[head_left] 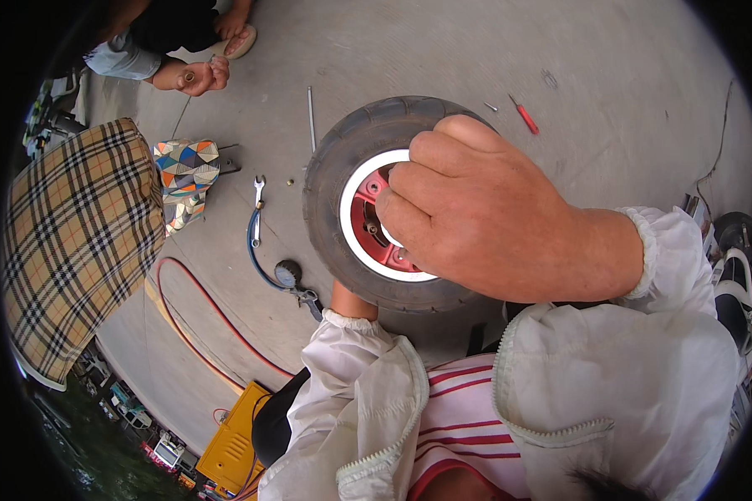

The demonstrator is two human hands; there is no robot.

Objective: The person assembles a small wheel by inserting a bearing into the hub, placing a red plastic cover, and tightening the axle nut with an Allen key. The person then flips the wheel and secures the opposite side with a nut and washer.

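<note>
Scooter-type wheel (366, 200) at centre view, in front of the person's body, over smooth grey concrete (602, 50); contact with the floor can't be told. Tyre (323, 196) black, matt rubber, with short grooves cut across the shoulder. Inside it a glossy white rim band (350, 221), then a red spoked hub, hard and painted-looking, with dark openings. Right hand (485, 204) lies across the hub and far side of the tyre, back upward, fingers curled under, knuckles rounded; fingertips hidden, so cannot tell whether they pinch anything. Left wrist (353, 302) runs beneath the tyre's near edge; that hand is out of sight, its state unknown. White sleeves, thin crinkled cloth, gathered elastic cuffs. Left of the wheel: polished steel combination spanner (257, 219), blue rubber hose (252, 255) curving to a round dark gauge (287, 273), small brass-coloured nut (290, 182). Beyond: slim straight metal rod (311, 117); at far right, red-handled screwdriver (525, 118) beside a short metal pin (491, 107). Co-worker's hand (200, 77), upper left, palm up, bears a small brass-toned ring. Plaid woven cloth (92, 234) at left; ribbed yellow case (236, 438), lower left.
</note>
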